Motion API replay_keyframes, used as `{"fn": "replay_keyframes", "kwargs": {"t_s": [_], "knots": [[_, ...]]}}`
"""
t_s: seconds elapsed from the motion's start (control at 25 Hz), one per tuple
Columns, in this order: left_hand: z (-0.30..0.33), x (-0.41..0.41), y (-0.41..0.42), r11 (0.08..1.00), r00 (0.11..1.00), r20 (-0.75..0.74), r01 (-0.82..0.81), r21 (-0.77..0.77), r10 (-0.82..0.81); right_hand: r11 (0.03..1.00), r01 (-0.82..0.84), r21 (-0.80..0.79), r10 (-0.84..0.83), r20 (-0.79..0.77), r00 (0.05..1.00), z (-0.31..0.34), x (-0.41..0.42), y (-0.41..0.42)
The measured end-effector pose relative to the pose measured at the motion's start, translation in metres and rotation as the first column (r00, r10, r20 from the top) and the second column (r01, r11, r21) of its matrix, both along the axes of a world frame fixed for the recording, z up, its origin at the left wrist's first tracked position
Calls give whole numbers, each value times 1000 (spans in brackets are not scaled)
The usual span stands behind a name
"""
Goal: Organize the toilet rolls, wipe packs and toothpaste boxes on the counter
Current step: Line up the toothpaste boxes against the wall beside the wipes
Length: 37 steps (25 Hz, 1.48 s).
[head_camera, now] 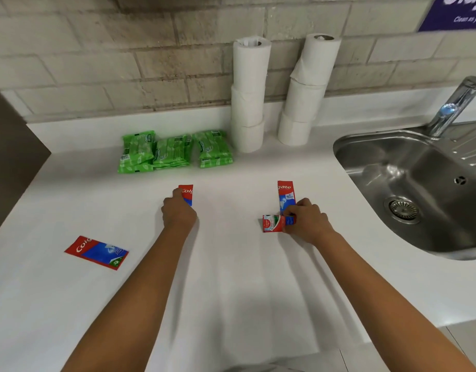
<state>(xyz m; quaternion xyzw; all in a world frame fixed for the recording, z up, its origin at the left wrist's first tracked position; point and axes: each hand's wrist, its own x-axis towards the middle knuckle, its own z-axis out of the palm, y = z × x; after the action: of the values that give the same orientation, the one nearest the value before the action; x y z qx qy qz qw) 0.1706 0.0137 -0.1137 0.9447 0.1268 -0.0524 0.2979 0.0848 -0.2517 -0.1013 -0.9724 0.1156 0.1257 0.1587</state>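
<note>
Left hand (178,214) clamped on red-blue toothpaste box (186,194), long axis pointing away; right hand (306,224) pinching two boxes (274,223), crossed.

On the white counter (231,264), the left hand (178,214) grips one toothpaste box (187,193) while the right hand (306,222) covers two more boxes (285,194); a fourth box (96,252) lies far left, green wipe packs (175,151) and toilet roll stacks (249,95) stand behind, beside the sink (419,183)
</note>
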Motion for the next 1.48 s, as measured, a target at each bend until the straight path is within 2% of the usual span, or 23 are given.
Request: {"fn": "replay_keyframes", "kwargs": {"t_s": [0.08, 0.24, 0.36, 0.56, 0.68, 0.8, 0.88, 0.96, 1.2, 1.36, 1.48], "knots": [[4, 2, 3, 996, 999, -27, -32, -82, 30, 999, 3, 43, -2, -24, 1000, 1, 2, -3], [14, 3, 5, 995, 995, -86, -63, -80, 56, 998, 1, 59, 3, -67, 998, -2, 4, -5], [11, -2, 7, 996, 998, -50, -44, -73, 40, 994, 55, 95, -52, -39, 998, -7, 2, -4], [5, -20, 6, 989, 998, 47, -40, -144, 48, 998, 7, 66, -13, 93, 996, -7, -14, 3], [5, -33, 3, 972, 994, 85, -45, -230, 66, 976, -42, 215, -16, 262, 965, -5, -19, 13], [9, -40, 11, 903, 992, 65, -75, -423, 112, 921, -137, 364, 3, 347, 938, -3, -12, 39], [17, -41, 25, 816, 984, 46, -118, -566, 174, 908, -189, 375, 39, 373, 927, -2, -5, 63], [25, -39, 40, 754, 975, 51, -134, -643, 216, 897, -237, 372, 83, 385, 919, -1, 4, 84], [39, -26, 120, 833, 959, 180, -86, -547, 217, 864, -307, 399, 126, 418, 900, 8, 41, 166], [37, -7, 173, 895, 957, 203, -104, -434, 209, 843, -314, 438, 118, 418, 901, 7, 57, 215], [33, 24, 208, 915, 968, 159, -120, -385, 194, 836, -295, 462, 99, 402, 910, 1, 66, 242]]}}
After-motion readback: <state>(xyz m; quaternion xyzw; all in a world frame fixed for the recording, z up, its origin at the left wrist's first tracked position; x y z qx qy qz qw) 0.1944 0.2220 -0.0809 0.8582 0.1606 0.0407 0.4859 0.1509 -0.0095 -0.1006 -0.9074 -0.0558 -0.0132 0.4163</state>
